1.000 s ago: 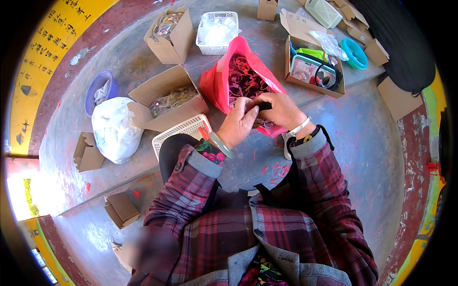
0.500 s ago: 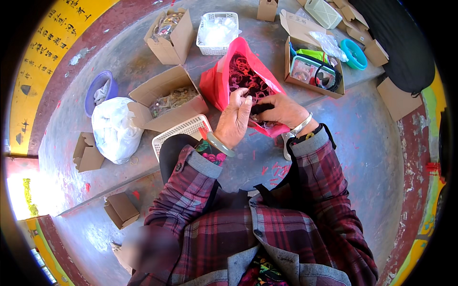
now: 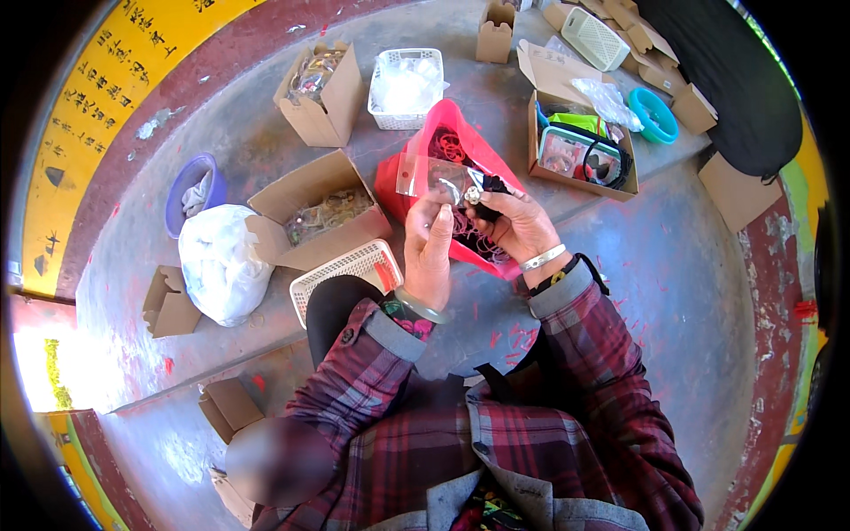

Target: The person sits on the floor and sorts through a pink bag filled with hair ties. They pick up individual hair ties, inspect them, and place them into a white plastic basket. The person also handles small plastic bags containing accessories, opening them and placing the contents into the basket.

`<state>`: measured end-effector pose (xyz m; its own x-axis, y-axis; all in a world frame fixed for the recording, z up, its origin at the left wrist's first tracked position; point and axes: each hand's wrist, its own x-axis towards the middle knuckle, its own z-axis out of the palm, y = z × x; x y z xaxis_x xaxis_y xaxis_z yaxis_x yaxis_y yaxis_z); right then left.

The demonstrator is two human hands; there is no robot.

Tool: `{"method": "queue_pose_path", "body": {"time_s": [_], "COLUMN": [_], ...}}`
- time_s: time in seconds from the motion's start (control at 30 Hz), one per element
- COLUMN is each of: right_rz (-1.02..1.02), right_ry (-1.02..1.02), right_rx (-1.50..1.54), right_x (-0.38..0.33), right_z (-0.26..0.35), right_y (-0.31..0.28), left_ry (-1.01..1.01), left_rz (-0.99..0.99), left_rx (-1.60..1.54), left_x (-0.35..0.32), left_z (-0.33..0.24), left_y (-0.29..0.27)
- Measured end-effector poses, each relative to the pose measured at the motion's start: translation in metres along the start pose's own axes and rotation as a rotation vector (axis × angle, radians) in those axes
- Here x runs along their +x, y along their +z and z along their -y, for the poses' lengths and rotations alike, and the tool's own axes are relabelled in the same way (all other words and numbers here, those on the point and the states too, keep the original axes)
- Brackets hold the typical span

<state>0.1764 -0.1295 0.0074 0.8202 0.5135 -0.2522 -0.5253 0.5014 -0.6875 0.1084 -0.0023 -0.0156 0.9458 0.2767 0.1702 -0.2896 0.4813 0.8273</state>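
Note:
My left hand (image 3: 428,252), with a bangle at its wrist, pinches a small clear plastic bag (image 3: 423,173). Beside it, my right hand (image 3: 524,226) grips a bunched black hair tie (image 3: 494,184) with a pale, shiny ornament (image 3: 473,194) at the mouth of the clear bag. Whether the ornament is inside the bag is hard to tell. Both hands are over an open pinkish-red bag (image 3: 482,157), which holds many thin red and dark loops (image 3: 448,144).
A white basket (image 3: 354,262) lies by my left knee, near a cardboard box of small packets (image 3: 312,181) and a stuffed white plastic bag (image 3: 221,265). Farther off are another white basket (image 3: 405,122), an upright box (image 3: 329,111) and a box of mixed items (image 3: 580,177).
The clear plastic bag and pale ornament now show between my hands. My left hand has turned more upright, and the black item has risen into view in my right fingers.

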Motion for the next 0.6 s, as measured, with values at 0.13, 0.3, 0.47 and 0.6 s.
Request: {"method": "queue_pose_path", "body": {"time_s": [0.13, 0.3, 0.47, 0.6], "right_rz": [0.02, -0.008, -0.108, -0.143], "right_ry": [0.049, 0.014, -0.028, -0.336], "right_rx": [0.035, -0.015, -0.162, -0.72], "right_x": [-0.002, -0.004, -0.006, 0.002], "right_z": [-0.006, -0.02, -0.023, -0.028], "right_y": [0.005, 0.013, 0.016, 0.007], "left_ry": [-0.108, -0.168, -0.23, -0.249], "left_rz": [-0.016, 0.019, 0.022, -0.006], "left_rx": [-0.316, -0.295, -0.36, -0.396], "left_x": [0.014, 0.02, 0.018, 0.02], "left_z": [-0.004, -0.006, -0.004, 0.0], "left_y": [0.003, -0.008, -0.007, -0.01]}}
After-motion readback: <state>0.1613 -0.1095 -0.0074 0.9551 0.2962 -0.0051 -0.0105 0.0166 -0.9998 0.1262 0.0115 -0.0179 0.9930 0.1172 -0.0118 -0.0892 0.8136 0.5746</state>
